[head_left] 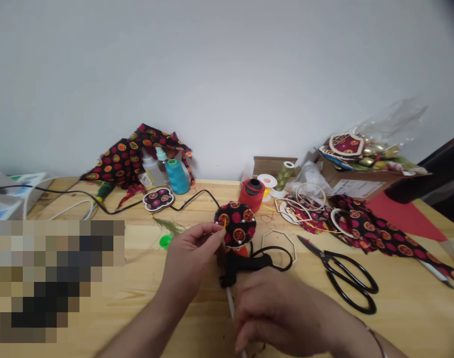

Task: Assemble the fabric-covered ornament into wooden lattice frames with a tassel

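My left hand (197,253) pinches the left edge of a round fabric-covered disc (239,228), black with red and orange flower circles, where a yellow cord shows. White pearl-like dots sit around the disc's rim. A black glue gun (238,266) lies just below the disc, with a white glue stick (230,301) sticking out of it toward me. My right hand (275,313), slightly blurred, is curled beside the glue stick with its fingers drawn together. Whatever may be between those fingers is hidden.
Large black-handled scissors (342,273) lie at right, near patterned fabric (383,228) and wooden rings. Behind stand a red thread spool (251,195), a blue thread cone (178,177) and a cardboard box (357,186). A green cap (166,242) and a cloud-shaped piece (158,200) are at left.
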`<state>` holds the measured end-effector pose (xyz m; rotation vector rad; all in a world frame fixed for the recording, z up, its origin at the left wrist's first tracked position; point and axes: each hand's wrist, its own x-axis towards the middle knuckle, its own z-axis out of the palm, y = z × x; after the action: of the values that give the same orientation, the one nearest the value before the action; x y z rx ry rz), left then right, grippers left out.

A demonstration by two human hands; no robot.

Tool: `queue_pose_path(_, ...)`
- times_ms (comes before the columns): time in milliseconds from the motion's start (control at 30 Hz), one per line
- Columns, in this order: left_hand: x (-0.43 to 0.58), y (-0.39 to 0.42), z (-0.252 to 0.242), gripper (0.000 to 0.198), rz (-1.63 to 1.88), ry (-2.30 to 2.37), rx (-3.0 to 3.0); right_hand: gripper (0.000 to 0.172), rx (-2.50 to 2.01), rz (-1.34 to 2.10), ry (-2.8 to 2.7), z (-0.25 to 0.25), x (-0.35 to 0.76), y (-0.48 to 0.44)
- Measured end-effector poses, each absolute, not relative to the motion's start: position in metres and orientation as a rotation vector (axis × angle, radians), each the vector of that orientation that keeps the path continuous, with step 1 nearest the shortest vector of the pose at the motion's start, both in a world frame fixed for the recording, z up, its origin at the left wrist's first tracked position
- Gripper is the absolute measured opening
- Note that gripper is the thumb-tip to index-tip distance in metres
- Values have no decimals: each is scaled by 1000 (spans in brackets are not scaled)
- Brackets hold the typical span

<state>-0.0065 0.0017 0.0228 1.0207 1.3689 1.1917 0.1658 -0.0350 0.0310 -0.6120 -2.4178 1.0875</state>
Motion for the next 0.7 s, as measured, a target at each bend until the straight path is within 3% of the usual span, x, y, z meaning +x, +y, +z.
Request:
queue_pose_path(133, -8, 3, 22, 21, 1207, 1411, 1011, 16, -606, 1051, -2600, 30, 158, -38)
queue_pose_path(333, -9, 5, 20, 26, 1207, 1412, 1003, 31, -630, 1090, -2618, 37, 156, -39)
queue_pose_path(533, -9, 5, 20, 27, 1211, 1395, 990, 15, -874, 1282, -2630, 41, 155, -42)
queue_pose_path(633, -9, 4, 20, 27, 1206, 1392, 982, 3, -899, 1204, -2629, 36, 157, -42)
queue_pose_path(700, -9, 4, 20, 27, 1205, 1391, 973, 21, -850, 1114, -2610, 35, 159, -41)
